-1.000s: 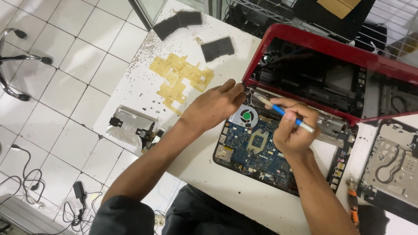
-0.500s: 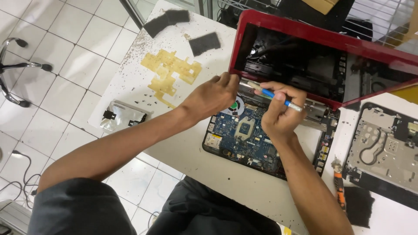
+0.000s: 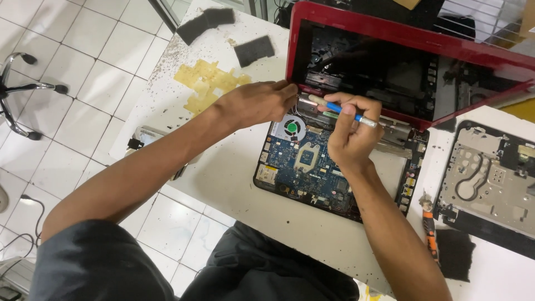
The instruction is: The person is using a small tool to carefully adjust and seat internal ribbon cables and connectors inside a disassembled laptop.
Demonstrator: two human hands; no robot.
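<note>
An opened red laptop [image 3: 401, 33] lies on the white table [image 3: 234, 184], its blue circuit board [image 3: 312, 167] and small round fan [image 3: 291, 127] exposed. My left hand [image 3: 259, 103] rests on the laptop's left hinge corner, fingers pressed against the base. My right hand [image 3: 348, 131] grips a blue-handled screwdriver [image 3: 343, 110], held nearly flat, its tip pointing left toward the hinge area beside my left fingertips.
A detached grey metal laptop panel [image 3: 490, 184] lies at the right. An orange-handled tool [image 3: 428, 226] and a black pad [image 3: 454, 253] sit near the table's front edge. Black foam pieces [image 3: 253, 50] and yellow tape patches [image 3: 209, 83] lie at the back left. A chair base [image 3: 22, 95] stands on the tiled floor.
The view has shifted so the laptop sits higher and nearer. Both hands stay at the left hinge corner, with the screwdriver still in my right hand.
</note>
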